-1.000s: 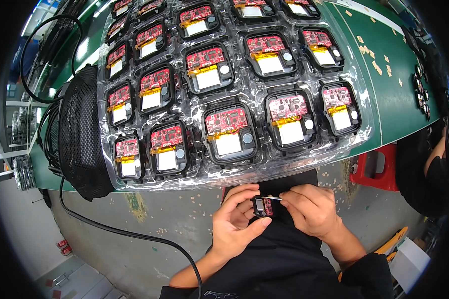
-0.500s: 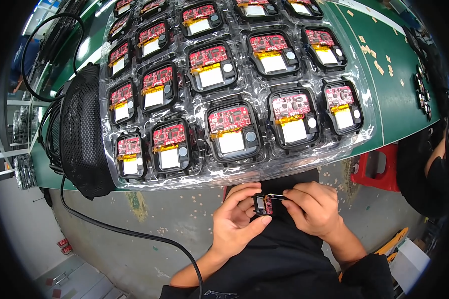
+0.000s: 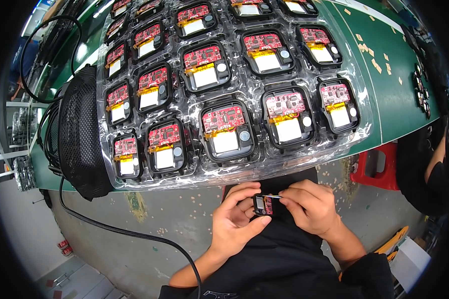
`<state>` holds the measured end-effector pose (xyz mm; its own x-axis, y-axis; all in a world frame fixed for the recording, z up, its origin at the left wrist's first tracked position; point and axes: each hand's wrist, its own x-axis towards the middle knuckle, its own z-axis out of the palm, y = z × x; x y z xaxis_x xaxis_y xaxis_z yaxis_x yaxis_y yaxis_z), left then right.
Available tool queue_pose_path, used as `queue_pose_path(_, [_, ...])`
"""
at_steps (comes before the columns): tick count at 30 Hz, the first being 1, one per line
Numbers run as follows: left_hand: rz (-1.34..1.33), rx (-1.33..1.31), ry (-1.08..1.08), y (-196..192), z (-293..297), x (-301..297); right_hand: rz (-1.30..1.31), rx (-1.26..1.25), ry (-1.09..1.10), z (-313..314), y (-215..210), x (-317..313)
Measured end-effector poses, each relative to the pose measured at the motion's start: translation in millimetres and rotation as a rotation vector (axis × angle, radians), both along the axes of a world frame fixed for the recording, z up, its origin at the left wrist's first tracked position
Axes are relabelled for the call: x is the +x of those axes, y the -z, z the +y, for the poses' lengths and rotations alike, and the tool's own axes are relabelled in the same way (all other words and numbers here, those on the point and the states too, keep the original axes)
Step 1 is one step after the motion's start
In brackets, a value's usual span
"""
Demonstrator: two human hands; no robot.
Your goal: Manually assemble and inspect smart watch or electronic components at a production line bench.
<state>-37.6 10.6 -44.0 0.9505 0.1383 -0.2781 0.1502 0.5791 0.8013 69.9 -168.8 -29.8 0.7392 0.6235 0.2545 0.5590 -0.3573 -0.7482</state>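
My left hand (image 3: 233, 223) is closed around the edges of a small black device housing (image 3: 259, 206), held tilted over my lap. A red circuit board and a pale battery show inside it. In my right hand (image 3: 312, 206) a pair of thin metal tweezers (image 3: 272, 196) is pinched between thumb and fingers. The tips of the tweezers reach the upper part of the housing, by the board; whether they grip anything is too small to tell. Beyond my hands, a clear plastic tray (image 3: 184, 182) carries several like housings with red boards, orange tape and white batteries.
The tray rests on a green table (image 3: 391, 119). A black mesh bag (image 3: 82, 134) sits at its left, with a black cable (image 3: 129, 230) hanging past my left arm. A red stool (image 3: 379, 174) and a person's dark sleeve (image 3: 416, 169) are at the right. Small tan pieces (image 3: 376, 65) lie scattered.
The tray has shifted slightly left in the view. My right hand and the tweezers have moved a little left and up, with the tweezers lying flatter across the housing. My left hand has hardly moved.
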Motion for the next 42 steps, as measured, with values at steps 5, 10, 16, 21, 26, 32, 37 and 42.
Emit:
queue_pose_path(5, [0.0, 0.019, 0.003, -1, -1, 0, 0.058, 0.014, 0.0, 1, -2, 0])
queue_pose_path(10, [0.004, -0.001, -0.007, -1, -4, 3, 0.134, 0.017, 0.009, 0, -1, 2])
queue_pose_path(16, [0.062, 0.037, -0.046, -2, -5, 4, -0.031, -0.026, 0.0, 0, 0, 4])
queue_pose_path(21, [0.068, 0.026, -0.064, -4, -5, 7, -0.107, -0.015, -0.003, -1, 4, 3])
queue_pose_path(26, [0.069, 0.031, -0.058, -3, -5, 5, -0.136, -0.011, 0.0, -1, 9, 2])
queue_pose_path(32, [0.071, 0.03, -0.072, -3, -5, 5, -0.144, -0.01, 0.014, 1, 8, 1])
queue_pose_path(37, [0.083, 0.012, -0.078, -5, -6, 6, -0.155, -0.002, 0.011, 1, 10, 1])
queue_pose_path(42, [0.047, 0.008, -0.052, -1, -3, 4, -0.106, 0.004, 0.021, 0, 8, 1])
